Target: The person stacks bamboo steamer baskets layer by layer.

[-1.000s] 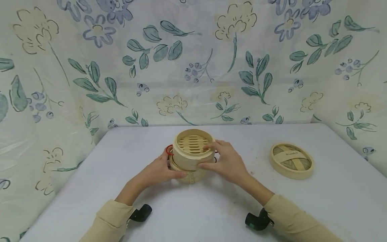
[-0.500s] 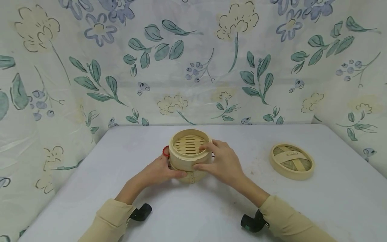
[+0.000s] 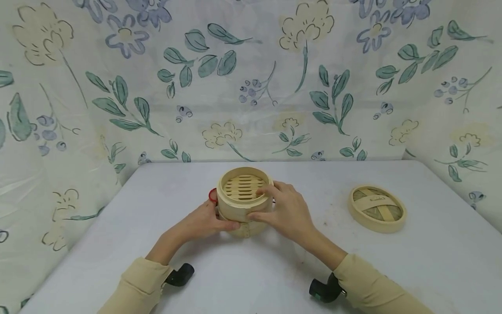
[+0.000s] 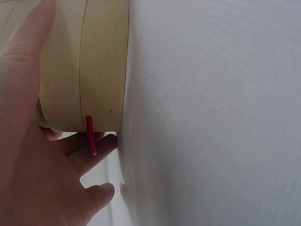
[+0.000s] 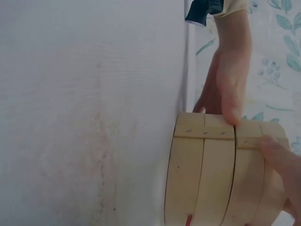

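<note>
Two round bamboo steamer baskets stand stacked in the middle of the table. The upper basket [image 3: 235,211] has a slatted floor facing up; the lower basket [image 3: 246,231] rests on the tabletop. My left hand [image 3: 204,220] wraps the lower basket's left side, its thumb along the seam between the two. A red loop [image 4: 91,136] hangs on the wall in the left wrist view. With thumb outside and index finger over the rim, my right hand [image 3: 288,211] grips the upper basket. The right wrist view shows a thin dark seam between the walls.
A bamboo steamer lid [image 3: 377,207] with a woven top lies on the table at the right. Black wrist cameras [image 3: 180,274] are strapped at both cuffs. A floral cloth [image 3: 251,87] hangs behind the white table [image 3: 251,279].
The upper basket has moved left in my right hand, from sitting askew to lining up over the lower basket. My left hand has stayed almost in place.
</note>
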### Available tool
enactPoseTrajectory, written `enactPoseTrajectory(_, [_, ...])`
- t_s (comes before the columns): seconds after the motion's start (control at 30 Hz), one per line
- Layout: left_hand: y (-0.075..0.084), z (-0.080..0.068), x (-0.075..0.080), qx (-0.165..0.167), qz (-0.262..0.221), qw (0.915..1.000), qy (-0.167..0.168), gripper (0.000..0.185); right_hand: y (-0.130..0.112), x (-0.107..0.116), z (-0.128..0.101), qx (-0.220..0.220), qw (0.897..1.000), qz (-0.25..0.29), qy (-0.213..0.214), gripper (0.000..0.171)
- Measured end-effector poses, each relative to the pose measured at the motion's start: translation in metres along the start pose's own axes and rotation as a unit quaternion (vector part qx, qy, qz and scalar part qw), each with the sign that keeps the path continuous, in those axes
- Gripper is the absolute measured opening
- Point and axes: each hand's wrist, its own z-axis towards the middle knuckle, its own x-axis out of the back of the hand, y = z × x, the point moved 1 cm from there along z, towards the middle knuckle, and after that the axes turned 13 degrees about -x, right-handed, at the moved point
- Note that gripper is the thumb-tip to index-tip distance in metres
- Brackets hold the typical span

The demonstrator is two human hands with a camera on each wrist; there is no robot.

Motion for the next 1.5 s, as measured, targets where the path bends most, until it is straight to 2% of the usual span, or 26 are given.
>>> enactPoseTrajectory(0.33, [-0.0031, 0.0036, -0.0023, -0.018, -0.02, 0.9996, -0.002, 0.103, -0.0018, 0.0036, 0.0018, -0.002, 1.0, -0.025, 0.006, 0.054])
enactPoseTrajectory(0.67, [0.0001, 0.0076, -0.0035, -0.039, -0.024, 0.9989, -0.004, 0.1, -0.0047, 0.0034, 0.0004, -0.007, 0.999, -0.041, 0.01, 0.056])
enactPoseTrajectory(1.07, [-0.0037, 0.0068, -0.0012, -0.06, -0.017, 0.998, -0.002, 0.097, -0.0065, 0.0014, 0.0002, -0.007, 0.999, -0.044, 0.011, 0.057])
enactPoseTrajectory(1.3, [-0.0046, 0.0037, 0.0011, -0.048, -0.024, 0.9985, -0.007, 0.098, -0.0083, -0.0004, -0.0006, -0.006, 0.999, -0.036, 0.011, 0.054])
enactPoseTrajectory(1.5, [-0.0062, -0.0002, 0.0011, -0.058, -0.024, 0.998, 0.001, 0.097, -0.0091, -0.0052, -0.0031, -0.013, 0.999, -0.03, 0.005, 0.056])
